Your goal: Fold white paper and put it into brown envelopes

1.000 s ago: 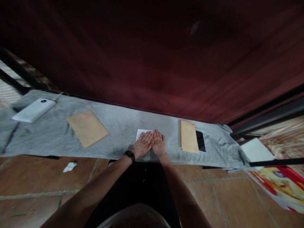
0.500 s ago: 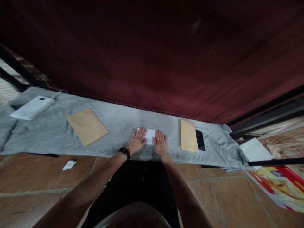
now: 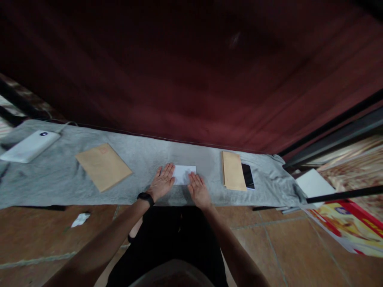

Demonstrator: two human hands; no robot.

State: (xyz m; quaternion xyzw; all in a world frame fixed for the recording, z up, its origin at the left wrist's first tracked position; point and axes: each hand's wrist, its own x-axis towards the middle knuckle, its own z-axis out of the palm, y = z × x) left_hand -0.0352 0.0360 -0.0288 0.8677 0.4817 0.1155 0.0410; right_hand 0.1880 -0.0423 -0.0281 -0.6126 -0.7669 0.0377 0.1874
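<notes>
A small white sheet of paper (image 3: 180,173), perhaps folded, lies on a grey cloth (image 3: 143,155) in front of me. My left hand (image 3: 163,181) rests flat with fingers stretched out, touching the left edge of the paper. It has a black band at its wrist. My right hand (image 3: 199,192) lies at the paper's lower right corner, its fingers extended and the fingertips over the sheet. Left of the hands is a brown envelope (image 3: 103,166). A small stack of brown envelopes (image 3: 235,171) lies to the right, partly covering a dark-screened phone (image 3: 248,176).
A white power bank (image 3: 31,146) with a cable lies at the cloth's far left. Behind the cloth rises a dark red panel (image 3: 191,99). Crumpled white paper (image 3: 80,219) lies on the tiled floor. At right are a black metal bar (image 3: 344,195) and a red-yellow box (image 3: 347,227).
My left hand has slid left, uncovering more of the paper's left part. My right hand has shifted down to the lower right corner. The whole view has tilted slightly.
</notes>
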